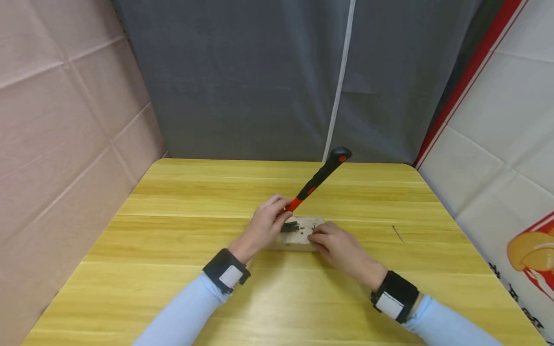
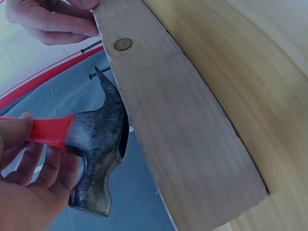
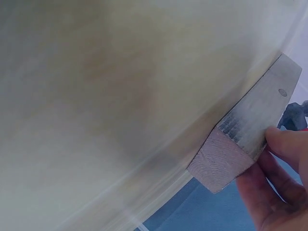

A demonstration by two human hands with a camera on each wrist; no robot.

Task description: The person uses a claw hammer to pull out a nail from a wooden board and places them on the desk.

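Note:
A small pale wooden block [image 1: 304, 234] lies on the yellow wooden table [image 1: 182, 269]. My left hand [image 1: 277, 212] grips a claw hammer [image 1: 319, 177] by the red neck just below its steel head [image 2: 98, 149]. The black handle end points up and away. The claw sits against the block's top, beside a dark nail [image 2: 97, 74] that sticks out of the block [image 2: 173, 125]. My right hand [image 1: 322, 238] holds the block's right end, its fingers [image 3: 281, 175] wrapped over the block's [image 3: 243, 139] edge.
A loose nail [image 1: 397, 234] lies on the table to the right of the block. Grey curtains hang behind the table, a pink panel stands on the left and a white one with red print on the right.

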